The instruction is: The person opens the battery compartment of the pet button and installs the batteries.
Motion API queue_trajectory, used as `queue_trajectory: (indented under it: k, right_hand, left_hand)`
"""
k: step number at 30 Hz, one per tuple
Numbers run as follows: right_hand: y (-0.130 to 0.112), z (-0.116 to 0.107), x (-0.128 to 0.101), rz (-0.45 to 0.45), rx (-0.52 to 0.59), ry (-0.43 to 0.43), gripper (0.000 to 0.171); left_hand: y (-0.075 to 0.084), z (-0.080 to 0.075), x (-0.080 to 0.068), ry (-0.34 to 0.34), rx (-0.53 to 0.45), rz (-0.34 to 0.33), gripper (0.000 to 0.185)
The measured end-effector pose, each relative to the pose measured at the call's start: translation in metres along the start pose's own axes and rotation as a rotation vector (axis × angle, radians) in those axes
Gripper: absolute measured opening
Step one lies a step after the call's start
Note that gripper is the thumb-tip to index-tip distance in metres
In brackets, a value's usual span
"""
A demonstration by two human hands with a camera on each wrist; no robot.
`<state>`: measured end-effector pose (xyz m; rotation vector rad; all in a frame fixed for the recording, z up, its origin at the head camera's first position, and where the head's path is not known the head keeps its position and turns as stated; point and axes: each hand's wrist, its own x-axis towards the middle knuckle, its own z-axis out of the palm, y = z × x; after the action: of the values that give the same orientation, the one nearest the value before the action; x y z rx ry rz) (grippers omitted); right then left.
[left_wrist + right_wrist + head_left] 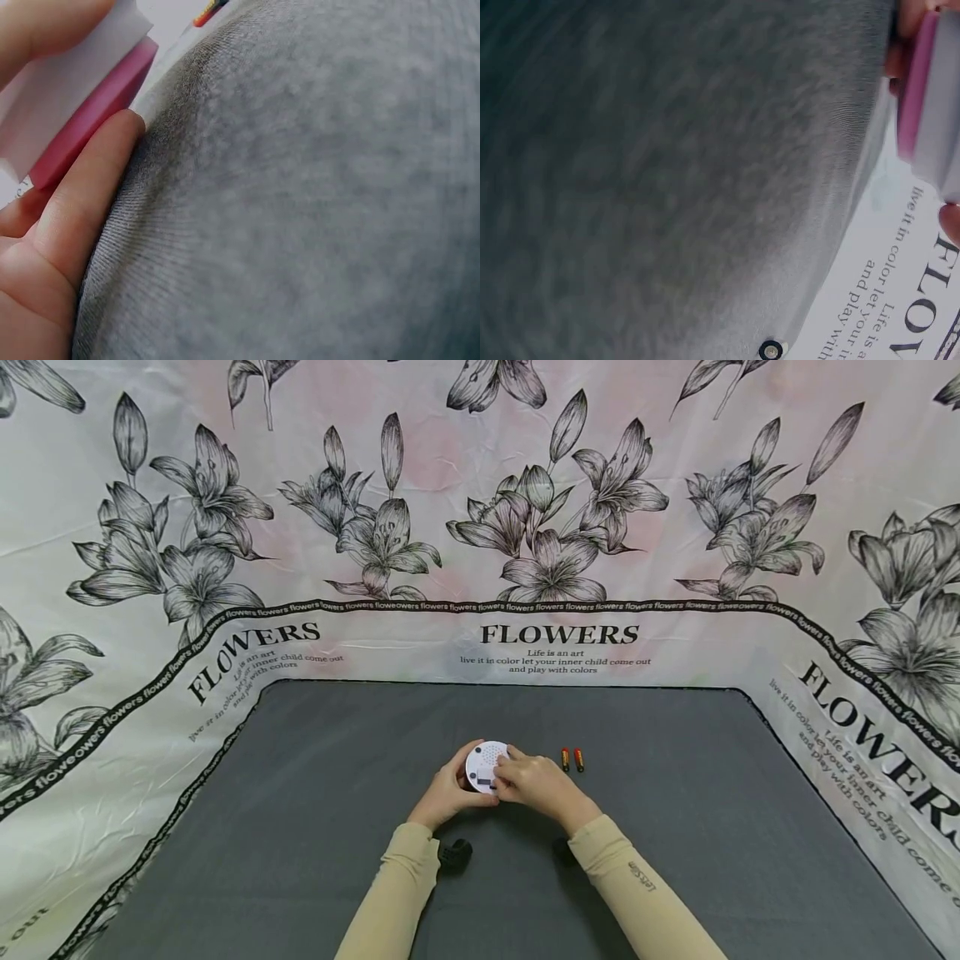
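Note:
In the head view my left hand grips a round white device by its left side, thumb along the near edge. Small holes and a dark slot show on its white face. The left wrist view shows the device's pink underside layer, with fingers supporting it from below. My right hand is over the right part of the device, its curled fingers at the face and one finger at the far right rim. Those fingers partly hide the slot. Two small red-and-yellow batteries lie just right of the right hand.
The dark grey tabletop lies beneath the hands. Behind it and at both sides hangs a white cloth with printed flowers and lettering. Black wrist-worn pieces sit under the forearms.

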<state>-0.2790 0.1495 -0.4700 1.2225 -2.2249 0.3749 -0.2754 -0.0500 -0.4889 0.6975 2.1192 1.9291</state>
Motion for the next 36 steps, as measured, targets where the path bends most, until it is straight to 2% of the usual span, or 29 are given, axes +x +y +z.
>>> queue_trajectory:
  k: [3,7,10,14,18,22,27,32,36]
  right_hand:
    - [0.000,0.001,-0.001,-0.010,-0.039,0.005,0.002]
    - [0.000,0.002,-0.003,-0.037,-0.116,0.025,0.014]
    - [-0.002,0.000,-0.004,-0.070,-0.127,0.042,0.019]
    - [-0.003,0.000,-0.004,-0.080,-0.111,0.043,0.016]
    - [-0.003,-0.001,-0.007,-0.030,-0.048,0.013,0.019]
    - [-0.005,-0.003,-0.011,0.064,0.044,-0.024,0.028]
    - [-0.008,-0.001,-0.012,0.163,0.148,-0.017,0.036]
    - [-0.008,0.003,-0.012,0.182,0.161,0.010,0.043]
    - [-0.008,0.004,-0.012,0.193,0.139,-0.009,0.043]
  left_hand:
    - [0.000,0.000,0.000,0.014,-0.008,0.003,0.091]
    - [-0.001,0.000,0.000,0.029,-0.021,0.013,0.092]
    - [-0.002,0.000,0.000,0.037,-0.036,0.020,0.092]
    - [-0.003,-0.001,0.002,0.044,-0.049,0.023,0.091]
    - [-0.004,-0.002,0.002,0.041,-0.047,0.022,0.092]
    - [-0.004,-0.002,0.001,0.046,-0.038,0.017,0.091]
    - [-0.005,-0.003,0.002,0.055,-0.036,0.023,0.091]
    - [-0.005,-0.003,0.002,0.053,-0.046,0.016,0.093]
    - [-0.006,-0.004,0.003,0.053,-0.050,0.016,0.093]
